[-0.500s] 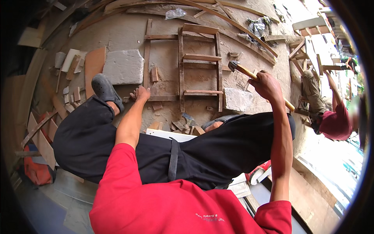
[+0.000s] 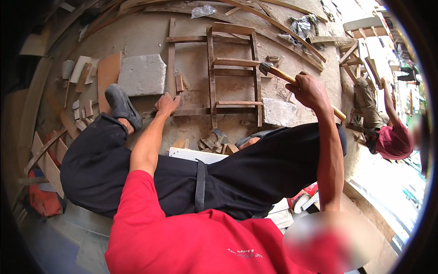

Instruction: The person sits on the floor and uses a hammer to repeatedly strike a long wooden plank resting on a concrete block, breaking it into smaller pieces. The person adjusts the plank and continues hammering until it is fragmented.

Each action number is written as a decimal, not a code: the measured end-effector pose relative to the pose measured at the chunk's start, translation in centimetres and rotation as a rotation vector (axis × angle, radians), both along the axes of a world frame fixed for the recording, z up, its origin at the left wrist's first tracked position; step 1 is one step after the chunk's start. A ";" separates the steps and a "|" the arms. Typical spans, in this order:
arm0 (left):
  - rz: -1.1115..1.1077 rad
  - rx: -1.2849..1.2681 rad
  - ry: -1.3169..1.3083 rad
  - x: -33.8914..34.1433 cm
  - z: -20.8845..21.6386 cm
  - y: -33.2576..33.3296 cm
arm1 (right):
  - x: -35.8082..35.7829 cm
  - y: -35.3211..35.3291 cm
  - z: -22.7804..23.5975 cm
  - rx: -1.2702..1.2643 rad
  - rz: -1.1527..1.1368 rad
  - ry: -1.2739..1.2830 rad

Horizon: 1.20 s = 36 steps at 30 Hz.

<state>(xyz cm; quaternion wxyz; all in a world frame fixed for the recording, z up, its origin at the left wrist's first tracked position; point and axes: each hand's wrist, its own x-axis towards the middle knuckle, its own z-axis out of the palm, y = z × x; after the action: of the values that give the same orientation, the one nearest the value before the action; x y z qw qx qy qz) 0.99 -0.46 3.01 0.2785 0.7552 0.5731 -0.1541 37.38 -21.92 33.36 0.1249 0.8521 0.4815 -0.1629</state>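
Observation:
My right hand (image 2: 310,91) is wrapped round the wooden handle of a hammer (image 2: 282,75), held over the right side of a wooden frame (image 2: 212,86). The hammer's dark metal head points left, close to the frame's right rail. That frame has two long rails with several short crosspieces and lies over longer wood strips on the ground. My left hand (image 2: 167,104) is closed at the corner where an upright wood strip (image 2: 171,55) meets a strip running across. Its fingertips are partly hidden, and I cannot make out what they hold.
A white stone slab (image 2: 143,75) lies left of the strips, a rough white block (image 2: 279,112) right of the frame. Wood scraps (image 2: 212,142) lie near my feet. Long boards (image 2: 283,34) cross the back. At the right a person in a dark red shirt (image 2: 394,140) handles wood.
My left hand has shifted slightly right and up, and its spread fingers have drawn together. The hammer's head has moved a little left and nearer the frame. The other person's arm has moved.

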 end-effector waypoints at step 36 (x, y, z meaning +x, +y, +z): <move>0.086 -0.249 -0.088 -5.2 27.4 14.2 | 0.0 -0.5 2.9 0.145 0.068 0.086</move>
<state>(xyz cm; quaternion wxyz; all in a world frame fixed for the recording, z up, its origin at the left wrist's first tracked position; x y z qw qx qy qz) -4.25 13.70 30.44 0.4015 0.6953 0.5687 -0.1786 37.39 -22.39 36.26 0.0476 0.8343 0.5255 -0.1599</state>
